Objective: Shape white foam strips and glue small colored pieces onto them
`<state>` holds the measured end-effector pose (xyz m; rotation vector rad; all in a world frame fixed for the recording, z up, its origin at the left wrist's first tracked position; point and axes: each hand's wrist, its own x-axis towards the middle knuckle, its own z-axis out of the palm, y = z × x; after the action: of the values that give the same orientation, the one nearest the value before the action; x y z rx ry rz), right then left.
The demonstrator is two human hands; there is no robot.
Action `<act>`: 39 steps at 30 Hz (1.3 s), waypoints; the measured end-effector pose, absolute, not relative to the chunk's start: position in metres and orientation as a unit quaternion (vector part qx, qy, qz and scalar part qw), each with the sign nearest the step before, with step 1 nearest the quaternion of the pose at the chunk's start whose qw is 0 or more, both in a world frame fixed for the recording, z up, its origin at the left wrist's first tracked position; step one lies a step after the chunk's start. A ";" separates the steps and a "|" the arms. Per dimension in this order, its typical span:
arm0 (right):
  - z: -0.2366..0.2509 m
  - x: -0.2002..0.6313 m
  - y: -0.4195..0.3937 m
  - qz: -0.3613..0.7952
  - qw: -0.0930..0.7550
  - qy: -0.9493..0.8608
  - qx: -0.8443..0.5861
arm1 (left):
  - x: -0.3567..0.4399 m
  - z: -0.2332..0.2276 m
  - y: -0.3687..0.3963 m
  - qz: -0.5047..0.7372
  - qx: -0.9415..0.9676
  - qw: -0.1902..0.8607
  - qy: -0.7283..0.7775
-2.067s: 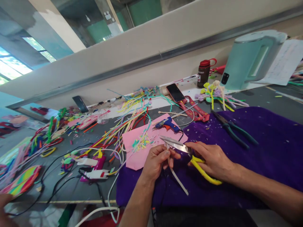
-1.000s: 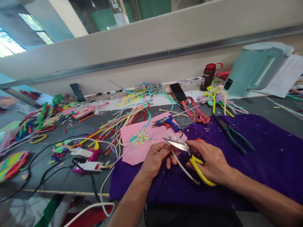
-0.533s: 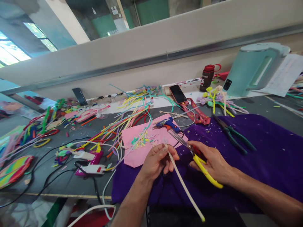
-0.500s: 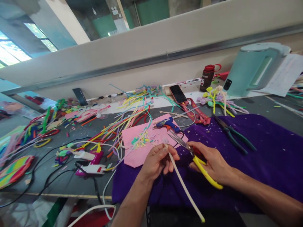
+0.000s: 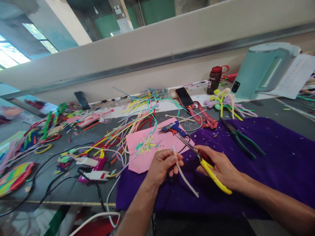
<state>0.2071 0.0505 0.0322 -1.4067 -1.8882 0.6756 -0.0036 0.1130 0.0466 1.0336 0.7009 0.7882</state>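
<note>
Between the thumb and fingers of my left hand (image 5: 162, 165) is a cream-white pipe cleaner (image 5: 186, 181). Its fuzzy pale upper end sticks up past my fingertips, and the rest slants down to the right. My right hand (image 5: 220, 167) grips a pair of scissors (image 5: 214, 177) by yellow handles, blades pointing up and left, close to the pipe cleaner but apart from it. Beyond the blades lies a blue glue gun (image 5: 177, 128) on a pink sheet (image 5: 136, 165), beside small cut pieces (image 5: 148, 144) in yellow, green and lilac.
Purple cloth (image 5: 283, 157) covers the table before me, with pliers (image 5: 242, 139) on it. Behind stand a kettle (image 5: 253, 73), a bottle (image 5: 213, 80) and a phone (image 5: 184, 97). Leftward lie loose pipe cleaners (image 5: 123, 129), a power strip (image 5: 98, 164) and trailing cables.
The pipe cleaner's lower end has come up and left, and its visible length looks shorter. The scissors stay beside it, with their blades looking closer together. My hands have barely moved.
</note>
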 end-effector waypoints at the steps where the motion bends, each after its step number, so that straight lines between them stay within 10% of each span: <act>1: 0.032 0.207 0.051 0.260 0.338 -0.725 -0.540 | -0.004 0.047 0.113 0.358 0.470 0.737 0.329; 39: 0.023 0.203 0.051 0.062 0.313 -0.795 -0.516 | 0.007 0.046 0.110 0.344 0.448 0.756 0.330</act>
<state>0.2033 0.0513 0.0225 -1.3606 -2.0960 0.1644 0.0066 0.1103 0.0457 0.9772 0.7201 0.7510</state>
